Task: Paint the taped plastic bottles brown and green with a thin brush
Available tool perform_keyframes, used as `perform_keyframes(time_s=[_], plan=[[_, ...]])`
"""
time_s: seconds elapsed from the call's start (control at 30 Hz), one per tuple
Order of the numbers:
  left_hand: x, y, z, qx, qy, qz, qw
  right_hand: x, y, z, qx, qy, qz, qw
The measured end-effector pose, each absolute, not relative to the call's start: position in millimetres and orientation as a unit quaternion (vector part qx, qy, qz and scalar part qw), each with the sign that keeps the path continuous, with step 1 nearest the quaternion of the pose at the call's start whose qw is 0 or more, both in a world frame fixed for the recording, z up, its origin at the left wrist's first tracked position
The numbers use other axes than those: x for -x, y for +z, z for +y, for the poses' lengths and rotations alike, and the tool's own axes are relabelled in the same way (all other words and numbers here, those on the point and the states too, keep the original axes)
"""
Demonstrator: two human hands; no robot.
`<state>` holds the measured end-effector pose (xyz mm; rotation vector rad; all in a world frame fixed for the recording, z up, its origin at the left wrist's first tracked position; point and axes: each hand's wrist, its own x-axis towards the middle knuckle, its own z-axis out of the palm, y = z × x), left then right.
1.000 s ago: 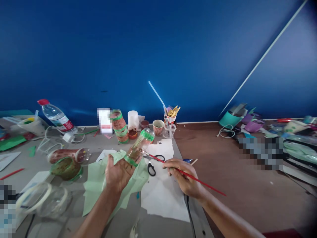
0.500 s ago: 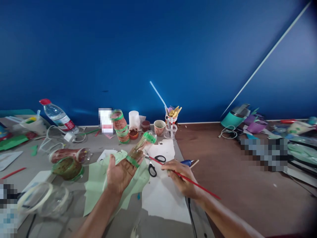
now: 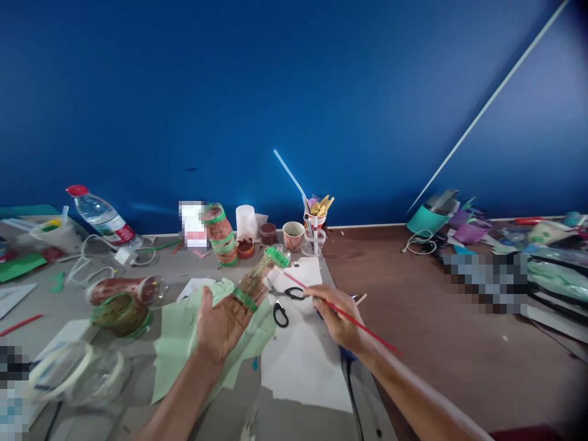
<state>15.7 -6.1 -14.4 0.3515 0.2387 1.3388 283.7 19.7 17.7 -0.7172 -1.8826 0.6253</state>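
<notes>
Over the grey table (image 3: 215, 422), above some green paper (image 3: 172, 343) & white paper (image 3: 301, 373), the L hand (image 3: 223, 324) has hold of a small bottle (image 3: 255, 278). Palm's up, thumb sticks out; can't tell if the fingers go in or under. The bottle's clear w/ brown smears & green bands. R hand (image 3: 337, 315) pinches a thin red brush (image 3: 367, 331). Its tip's blurry, so can't tell if it touches.

The water bottle (image 3: 103, 214) has a red label, words too small to read. The white thing (image 3: 192, 219) at the back is all blocky, can't read it.

Scissors (image 3: 281, 316) lie btwn the hands, & a black cord (image 3: 353, 392) runs by the R arm.

Fork cup (image 3: 320, 220) holds yellow forks (image 3: 325, 206) etc. The paper cup (image 3: 293, 237) next to it has sth greenish inside. Orange tub (image 3: 245, 250) has brown stuff in it.
</notes>
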Motion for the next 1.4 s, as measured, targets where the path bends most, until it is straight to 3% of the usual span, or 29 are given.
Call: perform_keyframes(time_s=[1.4], plan=[[-22.2,-0.9,-9.8,-0.186,0.613,0.133,0.756,-292.2,10.0,18.9,0.285,0.367,-0.746,0.477]])
